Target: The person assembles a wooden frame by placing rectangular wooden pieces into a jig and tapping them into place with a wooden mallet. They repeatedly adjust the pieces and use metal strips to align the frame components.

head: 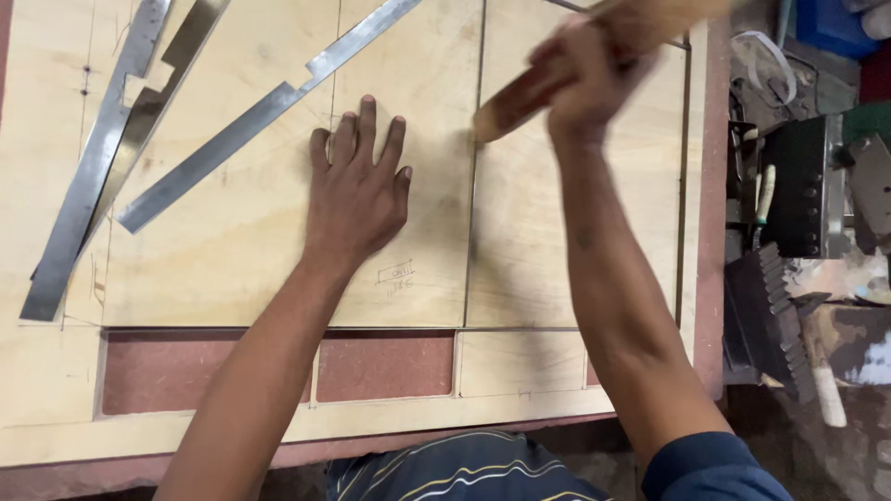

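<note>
Your left hand (357, 190) lies flat, fingers spread, pressing the plywood panel (278, 232) at frame centre. Your right hand (589, 79), upper right, has its grip closed around a wooden mallet (520, 102); it's blurred. Mallet head sits over the thin cut line (473, 186) just right of your left fingertips. Looks like you're tapping along that line: keep strikes square and left fingers back from it. Steel strips (121, 158) lie loose upper left, so not much room there. Tabletop edge (713, 232) and tool clutter (798, 186) crowd the right.
</note>
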